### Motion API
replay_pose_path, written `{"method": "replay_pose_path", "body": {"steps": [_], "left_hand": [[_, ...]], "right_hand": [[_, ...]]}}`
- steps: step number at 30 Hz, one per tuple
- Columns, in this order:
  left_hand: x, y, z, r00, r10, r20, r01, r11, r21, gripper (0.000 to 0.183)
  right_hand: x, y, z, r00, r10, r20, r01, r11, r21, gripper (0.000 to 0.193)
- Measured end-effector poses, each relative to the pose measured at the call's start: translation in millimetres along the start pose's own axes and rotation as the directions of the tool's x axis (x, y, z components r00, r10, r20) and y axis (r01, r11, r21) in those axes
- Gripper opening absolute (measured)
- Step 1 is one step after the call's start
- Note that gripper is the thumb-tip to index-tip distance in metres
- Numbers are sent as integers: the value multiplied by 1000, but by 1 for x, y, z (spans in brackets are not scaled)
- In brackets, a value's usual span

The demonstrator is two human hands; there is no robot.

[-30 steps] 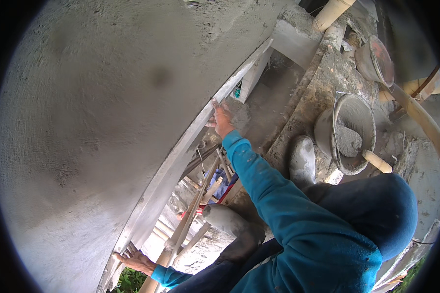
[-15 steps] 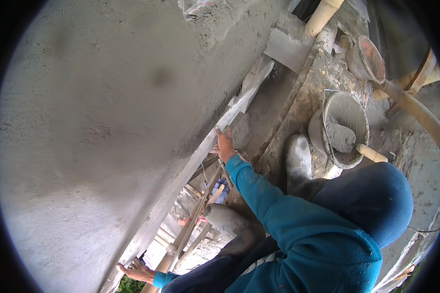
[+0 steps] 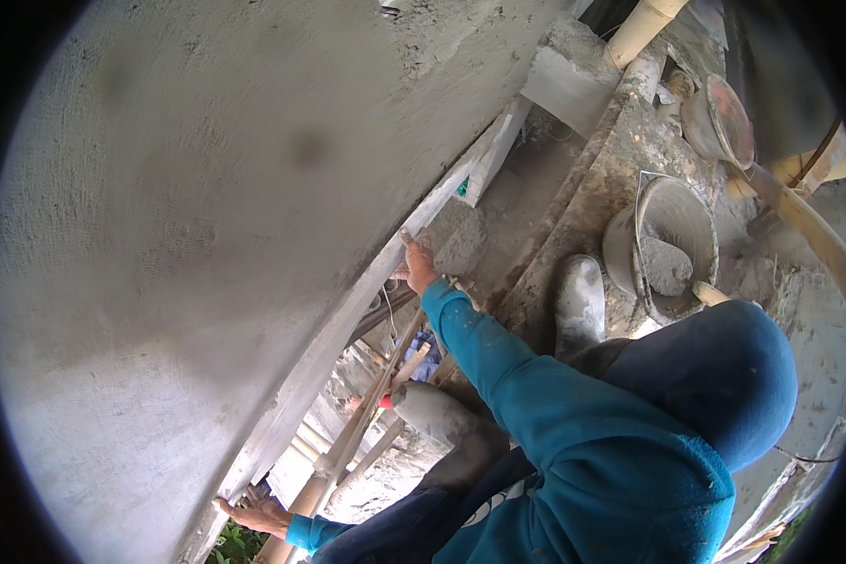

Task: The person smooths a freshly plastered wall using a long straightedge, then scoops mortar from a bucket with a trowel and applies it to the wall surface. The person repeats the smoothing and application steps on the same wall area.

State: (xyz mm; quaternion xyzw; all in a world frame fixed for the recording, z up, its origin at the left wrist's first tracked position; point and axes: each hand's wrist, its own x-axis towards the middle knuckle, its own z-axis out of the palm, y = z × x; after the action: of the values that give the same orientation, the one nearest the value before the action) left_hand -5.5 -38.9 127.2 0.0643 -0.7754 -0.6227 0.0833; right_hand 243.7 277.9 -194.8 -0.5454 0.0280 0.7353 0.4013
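Note:
A long, pale, mortar-smeared straight board (image 3: 324, 343) runs diagonally along the lower edge of a grey plastered wall (image 3: 197, 244). Midway along it, my right hand (image 3: 417, 266) grips the board's near edge, fingertips bent over it. Toward the board's lower left end, my left hand (image 3: 257, 517) holds the same edge from below, its fingers partly hidden behind the board. Both arms are stretched out in teal sleeves. The plaster is smooth at the lower left and rougher near the top.
A bucket (image 3: 620, 249) of wet mortar with a wooden-handled tool stands beside my boot (image 3: 580, 303); a second bucket (image 3: 710, 122) lies tilted behind it. Bamboo poles (image 3: 804, 221) cross at the right. Below the board, more poles (image 3: 367, 432) and a gap drop toward green leaves (image 3: 235, 545).
Both hands and the board have shifted slightly left, closer against the wall's edge. The view has moved a little. My grip looks the same.

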Motion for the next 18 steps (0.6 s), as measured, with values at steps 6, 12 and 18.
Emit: {"method": "replay_pose_path", "body": {"steps": [6,12,18], "left_hand": [[19,-21,23,990,65,123,-61,998,-32,71],[-12,6,36,995,88,54,-94,990,110,69],[-9,12,35,994,95,60,-97,995,21,66]], "right_hand": [[29,-22,16,1000,-13,-8,13,999,43,90],[12,-24,22,1000,-18,1,18,999,51,89],[-6,-32,30,1000,-8,9,8,999,46,91]]}}
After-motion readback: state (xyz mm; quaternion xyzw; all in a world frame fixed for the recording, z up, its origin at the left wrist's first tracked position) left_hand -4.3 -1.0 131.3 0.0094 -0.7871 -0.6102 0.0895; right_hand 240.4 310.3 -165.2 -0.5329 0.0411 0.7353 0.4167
